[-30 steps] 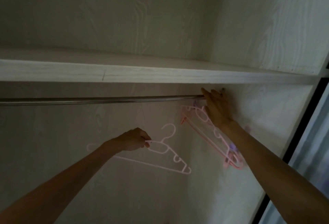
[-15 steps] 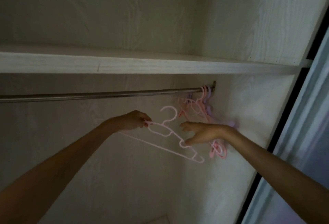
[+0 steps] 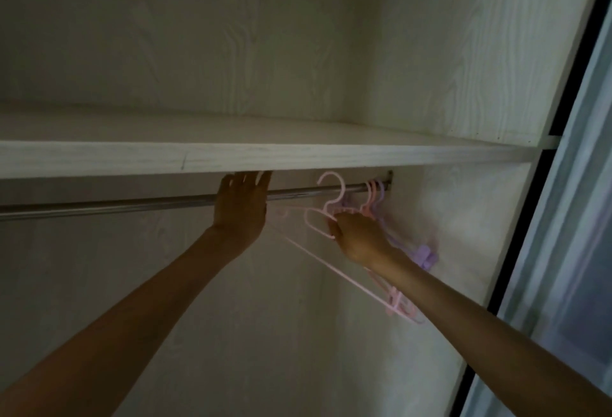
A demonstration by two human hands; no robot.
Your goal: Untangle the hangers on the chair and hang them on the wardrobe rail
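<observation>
Pale wardrobe panels and a shelf [image 3: 265, 158] frame the rail [image 3: 132, 206]. Her left hand [image 3: 240, 209] lies spread across it. Just beside, the right hand [image 3: 356, 237] pinches a pink hanger [image 3: 326, 201] whose hook sits on the rail, near the other hung hangers [image 3: 374, 196].

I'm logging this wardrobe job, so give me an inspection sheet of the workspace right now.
Surface: metal wardrobe rail under a pale wooden shelf.
Job's things: pale pink plastic hanger, hook over the rail; pink and purple hangers bunched at the rail's right end.
Clutter: nothing seen.
Grippers: left hand open, across the rail; right hand grips the pale pink hanger.
Cables: nothing seen.
Surroundings: wood-grain wardrobe walls; sliding door frame on the right.
</observation>
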